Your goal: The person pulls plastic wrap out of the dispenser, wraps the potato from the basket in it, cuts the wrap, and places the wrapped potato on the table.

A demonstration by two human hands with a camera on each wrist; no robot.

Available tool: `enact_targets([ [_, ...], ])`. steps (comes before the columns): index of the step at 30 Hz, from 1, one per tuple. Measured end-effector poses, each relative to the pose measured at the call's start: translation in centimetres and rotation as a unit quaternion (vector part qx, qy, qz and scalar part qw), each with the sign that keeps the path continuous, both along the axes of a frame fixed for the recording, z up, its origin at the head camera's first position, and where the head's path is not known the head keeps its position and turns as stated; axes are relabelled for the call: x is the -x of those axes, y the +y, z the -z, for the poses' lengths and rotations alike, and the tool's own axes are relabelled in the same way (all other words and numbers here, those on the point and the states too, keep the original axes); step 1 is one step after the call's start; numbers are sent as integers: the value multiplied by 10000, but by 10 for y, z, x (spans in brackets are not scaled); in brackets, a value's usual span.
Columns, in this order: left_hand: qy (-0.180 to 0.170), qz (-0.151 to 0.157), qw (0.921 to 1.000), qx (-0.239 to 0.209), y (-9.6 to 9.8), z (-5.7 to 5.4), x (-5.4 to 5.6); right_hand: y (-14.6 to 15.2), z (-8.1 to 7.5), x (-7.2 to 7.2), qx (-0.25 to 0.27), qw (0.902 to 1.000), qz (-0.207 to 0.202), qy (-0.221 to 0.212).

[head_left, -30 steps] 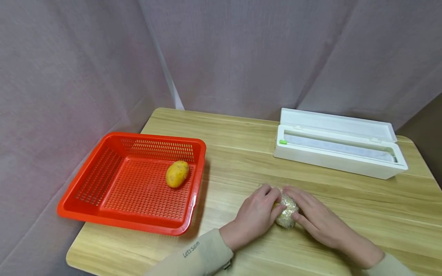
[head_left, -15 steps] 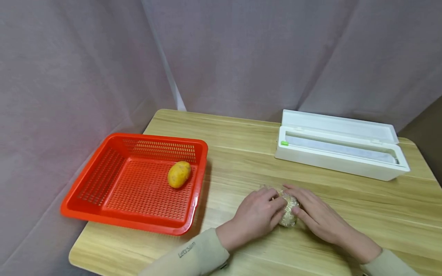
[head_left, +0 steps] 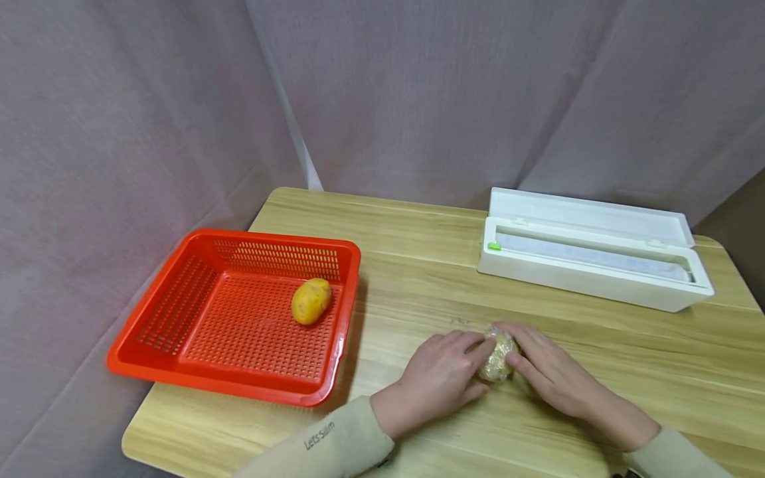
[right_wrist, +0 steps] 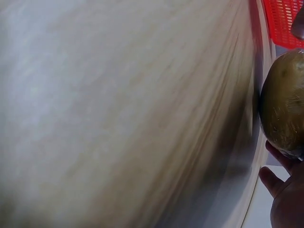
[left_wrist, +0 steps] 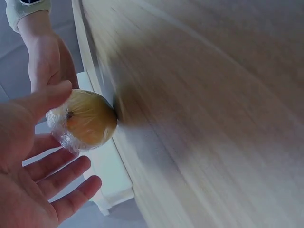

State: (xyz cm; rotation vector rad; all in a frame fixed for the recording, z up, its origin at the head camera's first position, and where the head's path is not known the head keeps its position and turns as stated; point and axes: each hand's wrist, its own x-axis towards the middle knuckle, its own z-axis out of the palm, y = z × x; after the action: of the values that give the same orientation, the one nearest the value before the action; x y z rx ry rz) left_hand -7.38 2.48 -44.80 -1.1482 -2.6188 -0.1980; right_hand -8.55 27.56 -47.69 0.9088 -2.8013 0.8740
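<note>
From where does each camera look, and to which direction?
Head: on the head, facing forward and down to red basket, white box; left hand, right hand show.
Left wrist: worn there, facing wrapped potato; left hand near, right hand beyond.
Right wrist: worn there, facing across table, potato at right edge; right hand below, fingertip above.
Wrist views share the wrapped potato.

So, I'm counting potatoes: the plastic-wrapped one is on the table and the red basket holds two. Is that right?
Not quite: the head view shows one potato in the red basket, not two. The plastic-wrapped potato is on the table, as you said.
</note>
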Motion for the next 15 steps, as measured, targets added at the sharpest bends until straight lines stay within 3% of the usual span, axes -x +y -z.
enact_targets([
  [6, 96, 31, 9995, -303, 0, 1, 4, -3, -4, 1, 63, 10000, -73, 13],
  [15, -931, -124, 9944, -490, -2, -3, 11, -1, -12, 10, 29, 9999, -124, 16],
])
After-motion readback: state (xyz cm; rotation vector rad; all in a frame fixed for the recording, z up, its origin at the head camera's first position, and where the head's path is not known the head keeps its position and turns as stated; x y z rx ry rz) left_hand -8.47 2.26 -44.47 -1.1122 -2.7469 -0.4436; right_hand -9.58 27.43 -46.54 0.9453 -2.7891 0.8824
